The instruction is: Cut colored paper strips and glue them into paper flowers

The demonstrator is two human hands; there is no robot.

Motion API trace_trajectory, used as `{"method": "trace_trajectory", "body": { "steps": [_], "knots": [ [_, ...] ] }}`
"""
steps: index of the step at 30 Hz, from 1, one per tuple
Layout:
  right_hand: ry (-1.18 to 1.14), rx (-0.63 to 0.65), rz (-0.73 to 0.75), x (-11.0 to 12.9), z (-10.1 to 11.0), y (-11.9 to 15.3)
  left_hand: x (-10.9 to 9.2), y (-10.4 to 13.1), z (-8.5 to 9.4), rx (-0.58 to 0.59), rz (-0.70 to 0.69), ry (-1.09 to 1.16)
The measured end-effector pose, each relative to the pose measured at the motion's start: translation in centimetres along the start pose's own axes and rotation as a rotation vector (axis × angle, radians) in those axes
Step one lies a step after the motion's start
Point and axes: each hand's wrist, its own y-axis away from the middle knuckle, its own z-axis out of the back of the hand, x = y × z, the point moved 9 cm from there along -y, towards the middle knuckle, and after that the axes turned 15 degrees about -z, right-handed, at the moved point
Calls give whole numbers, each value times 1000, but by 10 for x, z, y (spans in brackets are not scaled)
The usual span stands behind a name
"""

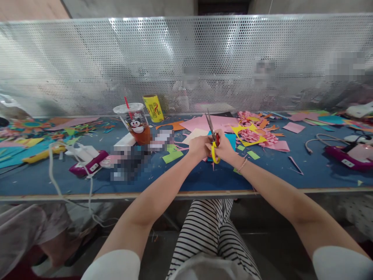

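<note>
My right hand is closed around a pair of scissors with yellow-and-red handles, and the metal blades point up and away from me. Close against it is my left hand, its fingers curled in; what they hold, if anything, is hidden. A piece of blue paper shows behind and below the hands. Just beyond lie a large pink sheet and a cream sheet. To the right, a yellow cut-out paper rests over pink paper flowers. Green scraps lie to the left.
A plastic drink cup with a red straw and a yellow can stand back left. Purple power strips with cables sit at both sides, and a yellow glue gun lies far left. A perforated metal screen borders the blue table.
</note>
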Motion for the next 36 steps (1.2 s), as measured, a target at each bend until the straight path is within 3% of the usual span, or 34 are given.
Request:
{"method": "trace_trajectory", "body": {
  "steps": [3, 9, 21, 36],
  "knots": [
    [-8, -2, 20, -2, 1, -2, -3, -4, 1, -63, -77, -21],
    [0, -14, -7, -9, 1, -7, 4, -11, -11, -30, -44, 38],
    [42, 68, 6, -1, -6, 1, 7, -13, -11, -79, -91, 13],
    [83, -30, 38, 0, -2, -2, 5, -7, -7, -47, -56, 52]
  ]
}}
